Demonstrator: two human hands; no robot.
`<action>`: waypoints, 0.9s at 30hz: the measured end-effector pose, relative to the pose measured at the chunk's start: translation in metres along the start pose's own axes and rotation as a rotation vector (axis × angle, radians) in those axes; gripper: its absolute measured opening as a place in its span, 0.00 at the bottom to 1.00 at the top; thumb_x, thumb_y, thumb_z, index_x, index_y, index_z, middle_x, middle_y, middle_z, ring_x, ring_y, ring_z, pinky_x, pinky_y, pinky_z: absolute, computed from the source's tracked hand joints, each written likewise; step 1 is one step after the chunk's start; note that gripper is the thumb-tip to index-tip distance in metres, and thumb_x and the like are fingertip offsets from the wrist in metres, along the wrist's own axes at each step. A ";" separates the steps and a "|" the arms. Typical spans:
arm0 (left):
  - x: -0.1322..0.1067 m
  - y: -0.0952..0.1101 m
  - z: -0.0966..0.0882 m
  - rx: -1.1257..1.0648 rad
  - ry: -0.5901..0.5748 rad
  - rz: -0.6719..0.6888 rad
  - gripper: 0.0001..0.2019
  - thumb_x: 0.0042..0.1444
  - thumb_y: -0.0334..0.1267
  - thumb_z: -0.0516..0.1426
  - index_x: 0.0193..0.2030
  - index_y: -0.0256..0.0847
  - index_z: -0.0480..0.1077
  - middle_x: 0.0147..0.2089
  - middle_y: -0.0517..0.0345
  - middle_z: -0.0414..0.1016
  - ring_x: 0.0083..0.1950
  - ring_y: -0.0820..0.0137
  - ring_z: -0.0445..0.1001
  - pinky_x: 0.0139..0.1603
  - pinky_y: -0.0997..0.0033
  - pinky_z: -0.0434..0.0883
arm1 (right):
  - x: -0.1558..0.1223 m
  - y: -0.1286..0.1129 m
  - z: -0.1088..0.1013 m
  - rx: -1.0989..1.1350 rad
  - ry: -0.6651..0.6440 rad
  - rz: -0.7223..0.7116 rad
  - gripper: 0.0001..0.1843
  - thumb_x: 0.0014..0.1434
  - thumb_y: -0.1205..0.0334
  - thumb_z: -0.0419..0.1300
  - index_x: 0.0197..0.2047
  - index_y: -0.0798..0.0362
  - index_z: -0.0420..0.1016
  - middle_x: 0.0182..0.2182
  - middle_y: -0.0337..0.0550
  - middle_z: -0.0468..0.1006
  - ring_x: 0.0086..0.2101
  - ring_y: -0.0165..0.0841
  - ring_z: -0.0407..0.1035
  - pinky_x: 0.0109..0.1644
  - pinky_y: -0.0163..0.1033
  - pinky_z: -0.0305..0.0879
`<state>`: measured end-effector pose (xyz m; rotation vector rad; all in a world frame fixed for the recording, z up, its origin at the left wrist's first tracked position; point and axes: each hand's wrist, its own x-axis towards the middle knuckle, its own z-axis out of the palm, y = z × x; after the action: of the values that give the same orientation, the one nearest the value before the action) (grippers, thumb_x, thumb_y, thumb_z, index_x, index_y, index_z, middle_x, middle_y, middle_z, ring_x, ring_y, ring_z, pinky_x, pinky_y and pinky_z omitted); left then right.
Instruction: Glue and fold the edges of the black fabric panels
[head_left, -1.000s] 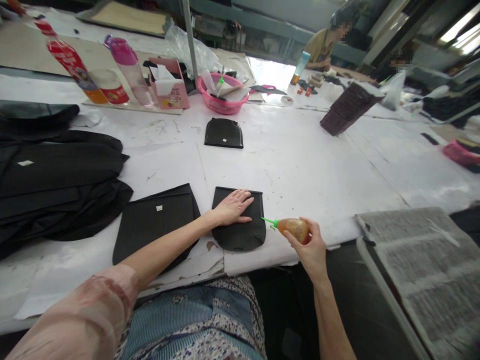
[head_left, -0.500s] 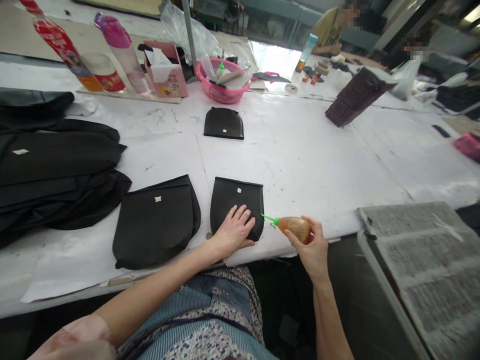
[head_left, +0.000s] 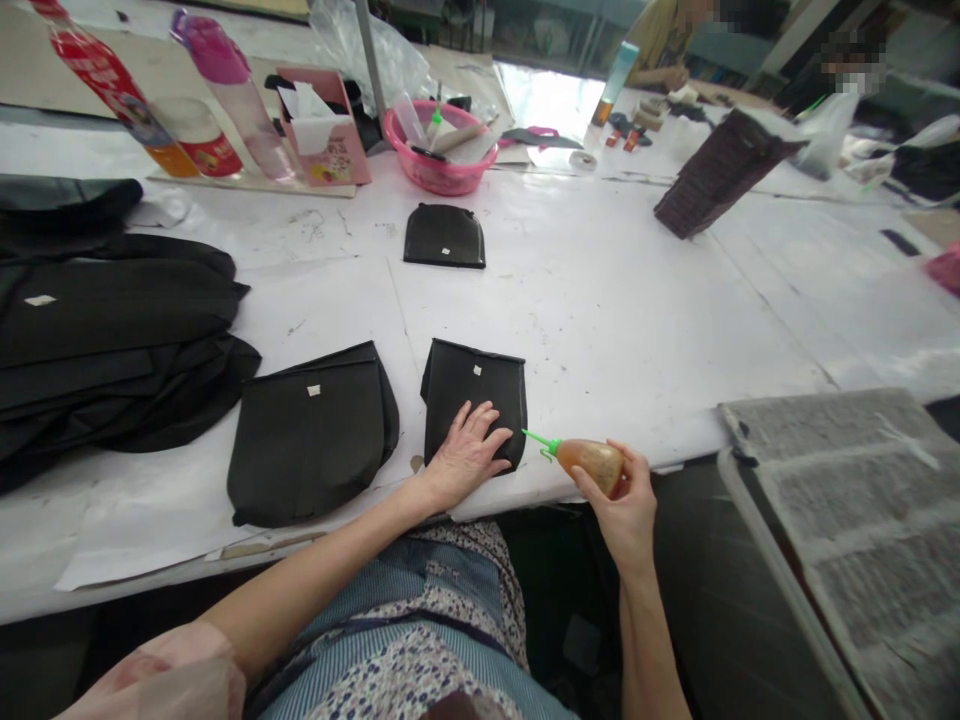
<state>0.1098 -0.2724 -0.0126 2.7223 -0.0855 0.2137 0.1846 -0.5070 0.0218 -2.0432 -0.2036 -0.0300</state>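
Note:
My left hand (head_left: 469, 452) lies with fingers spread on a black flat panel (head_left: 480, 385) that bears a small white tag near its straight edge. In my right hand (head_left: 626, 500) is a squeeze bottle (head_left: 589, 465) of amber liquid. Its green nozzle points left and its tip is at the panel's right edge; whether it touches cannot be made out. To the left lies a stack of larger black panels (head_left: 311, 450), the top one tagged too. Farther back sits a smaller black panel (head_left: 445, 235) with a tag.
A heap of black material (head_left: 112, 340) covers the table's left side. Behind are a pink basin (head_left: 442, 175) with tools, a tissue box (head_left: 326, 145) and bottles. A dark bundle (head_left: 724, 175) stands back right; a grey padded surface (head_left: 840, 500) is at right. Two people are beyond.
The panel under my left hand has turned slightly, and another layer's edge now shows at its left. The bottle stays at the right edge. The view has shifted a little.

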 end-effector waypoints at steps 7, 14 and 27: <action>-0.001 0.000 0.001 -0.023 0.031 0.011 0.15 0.58 0.39 0.63 0.50 0.42 0.70 0.61 0.45 0.64 0.71 0.53 0.57 0.73 0.41 0.50 | -0.014 0.003 -0.003 0.053 0.022 0.025 0.38 0.45 0.44 0.73 0.55 0.51 0.70 0.46 0.48 0.77 0.45 0.45 0.74 0.45 0.47 0.77; -0.001 0.000 0.003 -0.004 0.032 0.019 0.14 0.58 0.39 0.63 0.50 0.42 0.70 0.61 0.44 0.65 0.71 0.52 0.56 0.73 0.40 0.50 | -0.011 0.011 0.004 0.109 0.059 0.047 0.38 0.46 0.45 0.73 0.56 0.51 0.69 0.46 0.49 0.77 0.45 0.45 0.74 0.43 0.48 0.77; 0.000 0.002 -0.001 -0.016 0.010 0.003 0.14 0.58 0.40 0.63 0.50 0.42 0.71 0.61 0.44 0.65 0.71 0.53 0.57 0.73 0.40 0.50 | 0.004 0.009 0.015 0.214 0.047 0.133 0.38 0.43 0.48 0.75 0.55 0.51 0.68 0.44 0.48 0.76 0.38 0.43 0.76 0.31 0.42 0.77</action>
<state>0.1095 -0.2734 -0.0113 2.7050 -0.0876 0.2269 0.1887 -0.4967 0.0075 -1.8364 -0.0385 0.0254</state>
